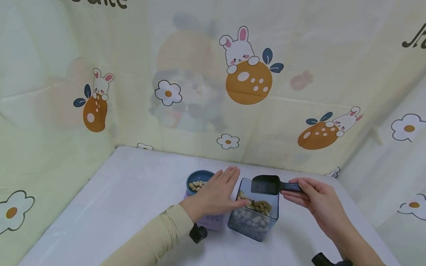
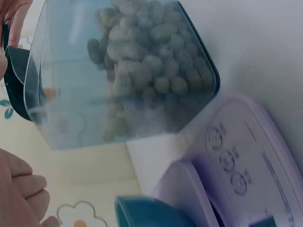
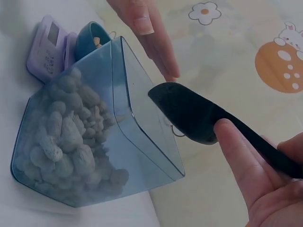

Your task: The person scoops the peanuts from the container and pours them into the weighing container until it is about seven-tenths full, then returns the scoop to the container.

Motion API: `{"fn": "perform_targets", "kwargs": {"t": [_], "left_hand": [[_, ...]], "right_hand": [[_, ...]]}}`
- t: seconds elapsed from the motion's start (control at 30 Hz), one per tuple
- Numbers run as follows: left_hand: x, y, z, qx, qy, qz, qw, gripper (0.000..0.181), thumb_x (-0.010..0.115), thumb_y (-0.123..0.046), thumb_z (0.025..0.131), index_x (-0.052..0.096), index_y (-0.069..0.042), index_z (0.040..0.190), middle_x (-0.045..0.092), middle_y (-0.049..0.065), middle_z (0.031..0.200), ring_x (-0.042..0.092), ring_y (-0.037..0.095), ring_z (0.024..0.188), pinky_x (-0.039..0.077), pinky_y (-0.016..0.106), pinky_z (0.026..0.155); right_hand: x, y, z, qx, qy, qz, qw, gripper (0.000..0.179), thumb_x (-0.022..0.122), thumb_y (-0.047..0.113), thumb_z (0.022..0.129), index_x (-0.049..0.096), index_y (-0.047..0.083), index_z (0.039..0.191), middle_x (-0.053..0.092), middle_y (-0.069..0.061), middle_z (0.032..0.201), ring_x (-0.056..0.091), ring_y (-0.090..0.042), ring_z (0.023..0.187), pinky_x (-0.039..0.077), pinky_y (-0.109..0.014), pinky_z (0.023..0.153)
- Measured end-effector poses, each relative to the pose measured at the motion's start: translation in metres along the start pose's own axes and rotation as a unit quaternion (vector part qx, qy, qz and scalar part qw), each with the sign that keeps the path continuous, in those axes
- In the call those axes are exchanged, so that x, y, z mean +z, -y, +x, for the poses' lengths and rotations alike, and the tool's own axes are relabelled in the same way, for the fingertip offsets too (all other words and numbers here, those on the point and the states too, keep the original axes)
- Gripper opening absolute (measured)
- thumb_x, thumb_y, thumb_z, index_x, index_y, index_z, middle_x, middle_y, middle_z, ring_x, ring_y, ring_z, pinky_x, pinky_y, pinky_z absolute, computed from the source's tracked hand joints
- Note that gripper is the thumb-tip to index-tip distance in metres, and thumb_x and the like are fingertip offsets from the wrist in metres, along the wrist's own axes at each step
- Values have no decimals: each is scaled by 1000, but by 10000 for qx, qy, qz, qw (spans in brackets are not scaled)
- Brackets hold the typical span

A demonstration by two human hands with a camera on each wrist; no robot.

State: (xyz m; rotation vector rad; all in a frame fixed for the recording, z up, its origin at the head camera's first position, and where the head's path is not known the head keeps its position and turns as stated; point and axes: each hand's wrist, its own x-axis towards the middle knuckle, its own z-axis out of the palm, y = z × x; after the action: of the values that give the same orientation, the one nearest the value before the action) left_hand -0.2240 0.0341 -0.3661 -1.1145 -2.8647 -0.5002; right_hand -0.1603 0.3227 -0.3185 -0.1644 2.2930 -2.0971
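Note:
My right hand [image 1: 319, 203] pinches the handle of a black scoop [image 1: 266, 184], which is held over the far right rim of a clear blue-tinted box [image 3: 144, 161]. Unshelled peanuts [image 1: 263, 207] fill the lower part of that box. My left hand [image 1: 214, 190] is stretched out with straight fingers between the box and a blue bowl [image 1: 203, 173], its thumb reaching toward the box's opening. Several peanuts lie in the bowl, which my left hand partly covers in the head view. Under the bowl is a purple kitchen scale [image 2: 241, 151].
A white-covered table [image 1: 133, 184] carries everything. Behind it hangs a cream curtain [image 1: 193, 140] printed with rabbits and flowers, and similar cloth closes off both sides. Black wrist cameras [image 1: 198, 233] are strapped to my wrists.

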Motion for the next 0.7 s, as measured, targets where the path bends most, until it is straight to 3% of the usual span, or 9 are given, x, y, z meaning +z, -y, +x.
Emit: {"fn": "perform_targets", "kwargs": {"t": [0.27,0.47,0.7], "left_hand": [[8,-11,7,85,169,116,9998,99,38,-76,92,14,-9,160,14,5,168,12,18,155,16,40,126],[11,-14,10,34,175,214,9996,97,37,-76,92,19,-8,159,20,6,166,18,20,154,18,41,126],[12,-16,12,-122,186,270,9994,98,36,-77,91,22,-8,158,22,6,166,20,20,154,20,41,125]], "right_hand": [[3,-1,2,240,-102,-963,9950,45,44,25,107,49,-13,131,73,-9,113,75,-21,97,59,-32,84],[7,1,5,372,-205,-1452,9885,48,42,25,108,46,-14,135,67,-20,123,75,-19,98,58,-32,86],[15,4,6,330,-20,-1828,9826,45,41,23,108,50,-14,132,63,-30,126,75,-16,97,58,-29,86]]}}
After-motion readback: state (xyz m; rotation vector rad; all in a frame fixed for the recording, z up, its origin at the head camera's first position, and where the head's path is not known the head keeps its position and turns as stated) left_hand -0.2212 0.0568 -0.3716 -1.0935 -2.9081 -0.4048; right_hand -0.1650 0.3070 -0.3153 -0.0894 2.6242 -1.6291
